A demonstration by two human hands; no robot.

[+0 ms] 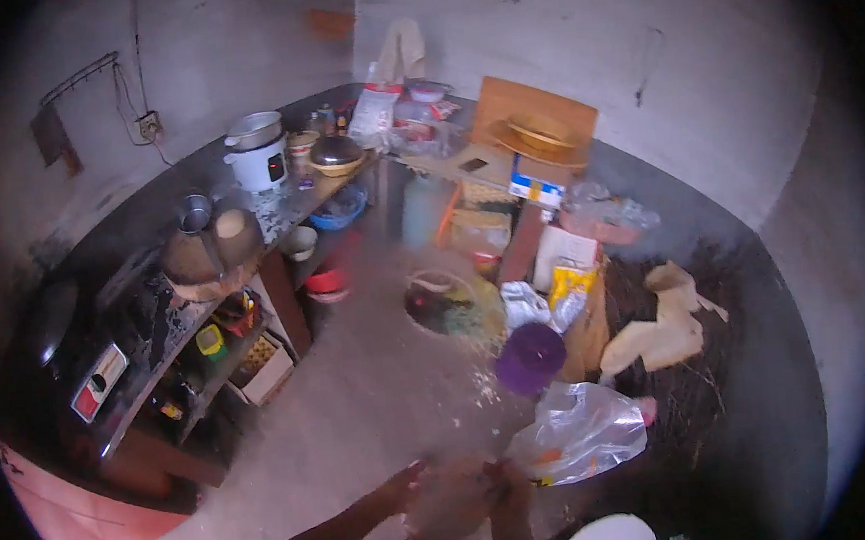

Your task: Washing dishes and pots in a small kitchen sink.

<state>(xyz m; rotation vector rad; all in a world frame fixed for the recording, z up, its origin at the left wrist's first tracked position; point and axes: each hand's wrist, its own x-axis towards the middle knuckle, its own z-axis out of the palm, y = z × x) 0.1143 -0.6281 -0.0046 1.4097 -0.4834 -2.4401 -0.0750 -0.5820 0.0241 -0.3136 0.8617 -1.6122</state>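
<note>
Low in the view, a blurred brownish thing [448, 498], a bag or a cloth by its look, spans the gap between my hands. My left hand [408, 481] grips its left upper edge, and my right hand [504, 487] has hold of the right one. What it contains cannot be made out. Just right of my right hand lies a clear plastic bag [590, 432] with something orange inside. Behind that bag is a purple bucket or basket [530, 357]. A white rounded thing [609, 537] shows at the bottom edge.
To the left, a counter [278, 213] bears a rice cooker [257, 165], a large pan [212, 244] and a gas stove [100, 382]. A round basket [442, 299] of greens sits on the floor. Dry twigs [699, 372] with torn cardboard [658, 329] line the right wall.
</note>
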